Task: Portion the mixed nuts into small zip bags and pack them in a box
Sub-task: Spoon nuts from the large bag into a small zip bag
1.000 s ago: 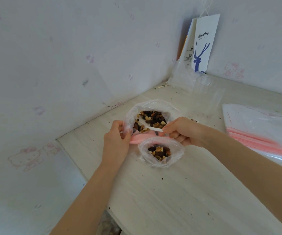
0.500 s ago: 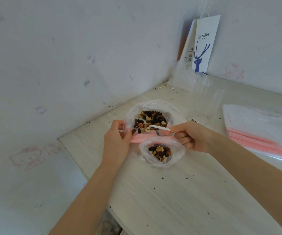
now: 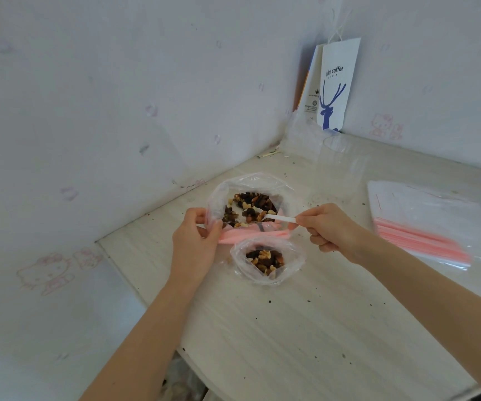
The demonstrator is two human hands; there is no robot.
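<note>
View from above my two bare arms at a pale table set in a wall corner. At the centre stands the big bag, clear plastic, mouth open, holding the nuts.

My left hand is at the big bag's left rim. Its thumb and fingers are curled and pinch the plastic and the end of the pink zip strip, holding the mouth open.

My right hand is just right of the big bag. Thumb and forefinger pinch the end of a white spoon; the other fingers are curled under.

What has changed: a second ago this hand sat close over the zip strip with the spoon at the bag's near edge. It has since drawn away to the right, and the spoon's bowl now lies among the nuts inside the big bag.

The small bag sits touching the big bag's near side, open, with a low heap of nuts in it.

I judge another scoop is being loaded, so this portion is not finished. Spare bags lie well right of the big bag; a paper bag stands behind it. I see no box.
</note>
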